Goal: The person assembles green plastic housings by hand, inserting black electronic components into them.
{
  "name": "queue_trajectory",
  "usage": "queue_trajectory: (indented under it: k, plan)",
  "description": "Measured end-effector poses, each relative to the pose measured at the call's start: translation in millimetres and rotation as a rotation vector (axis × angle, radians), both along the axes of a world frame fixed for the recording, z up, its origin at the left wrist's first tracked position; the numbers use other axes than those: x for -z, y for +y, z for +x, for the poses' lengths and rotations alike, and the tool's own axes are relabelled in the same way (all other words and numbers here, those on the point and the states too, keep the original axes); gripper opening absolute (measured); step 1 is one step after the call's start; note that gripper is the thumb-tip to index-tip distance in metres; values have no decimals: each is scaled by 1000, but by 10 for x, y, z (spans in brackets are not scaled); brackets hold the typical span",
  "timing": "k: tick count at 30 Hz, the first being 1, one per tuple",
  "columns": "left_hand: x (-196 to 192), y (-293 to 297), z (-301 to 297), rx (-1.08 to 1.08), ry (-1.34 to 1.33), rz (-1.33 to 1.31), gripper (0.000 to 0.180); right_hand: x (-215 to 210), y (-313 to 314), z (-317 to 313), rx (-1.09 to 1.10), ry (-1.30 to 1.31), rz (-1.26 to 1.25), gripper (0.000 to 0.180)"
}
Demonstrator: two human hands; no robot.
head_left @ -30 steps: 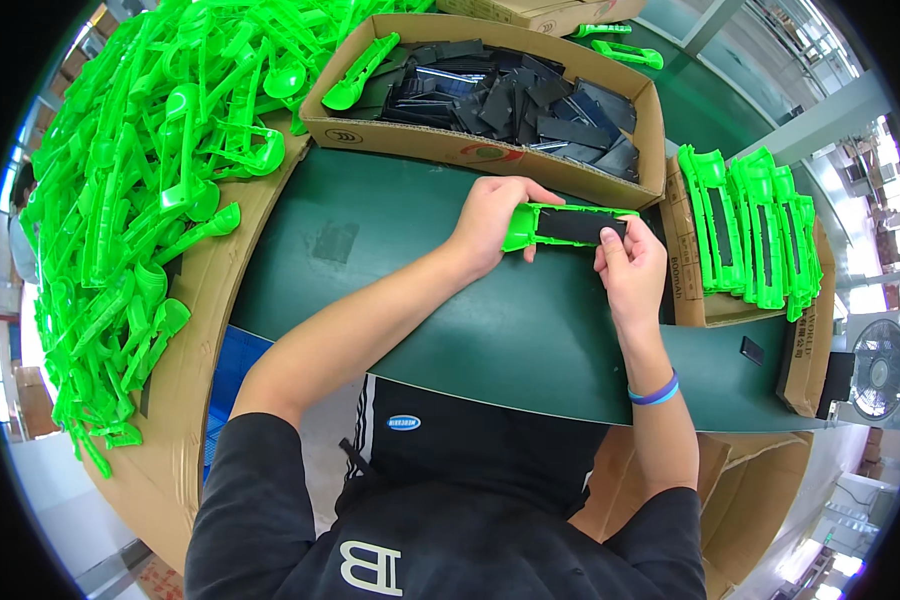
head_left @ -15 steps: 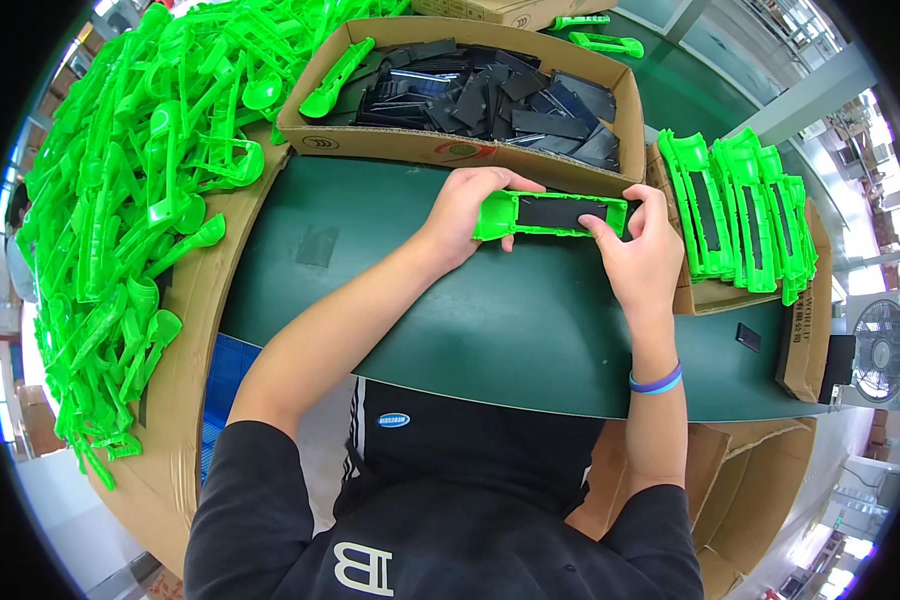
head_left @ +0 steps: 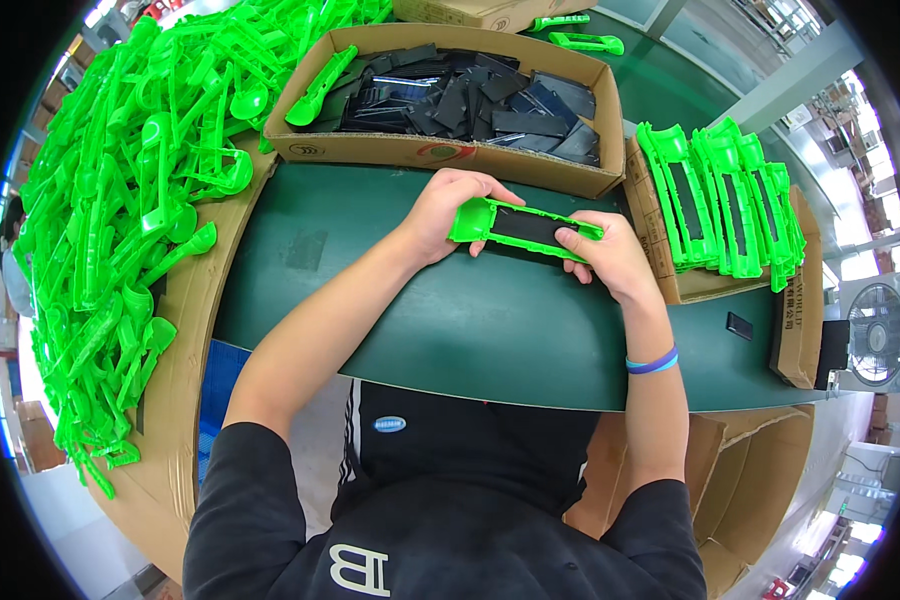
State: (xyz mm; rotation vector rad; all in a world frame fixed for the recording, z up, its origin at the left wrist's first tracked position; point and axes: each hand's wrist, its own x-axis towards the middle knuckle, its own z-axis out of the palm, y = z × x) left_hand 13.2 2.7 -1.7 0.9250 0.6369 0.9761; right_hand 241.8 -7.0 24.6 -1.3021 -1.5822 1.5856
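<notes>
Between my hands is a bright green plastic frame (head_left: 476,220) with a flared end on the left and a black rectangular panel (head_left: 530,228) lying in its middle. My left hand (head_left: 446,212) grips the flared end, thumb along the far edge and fingertips underneath. At the narrow end my right hand (head_left: 610,252) is closed round the frame, its thumb pressed on the black panel. The frame is held over the green table, its right end tilted slightly toward me. Some of my fingers are hidden beneath it.
A cardboard box (head_left: 370,150) of loose black panels stands beyond my hands, one green frame in it. Green frames (head_left: 120,200) are heaped at the left. Rows of panelled frames (head_left: 730,200) fill a carton at right. A small black piece (head_left: 739,326) lies on the table (head_left: 450,330).
The frame has turned from nearly level to right end tilted nearer me. My right hand has come left and nearer, its fingers now wrapped under the narrow end. The view has shifted a little.
</notes>
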Motion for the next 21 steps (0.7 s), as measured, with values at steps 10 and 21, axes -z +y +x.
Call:
queue_trajectory:
  k: [10,21]
  plan:
    - [5,17,-12,-30,11,-21,36,19,-57,-139,155,-112,153,15]
    - [-31,27,-4,-30,44,-37,36,112,-21,-95,171,121,94,9]
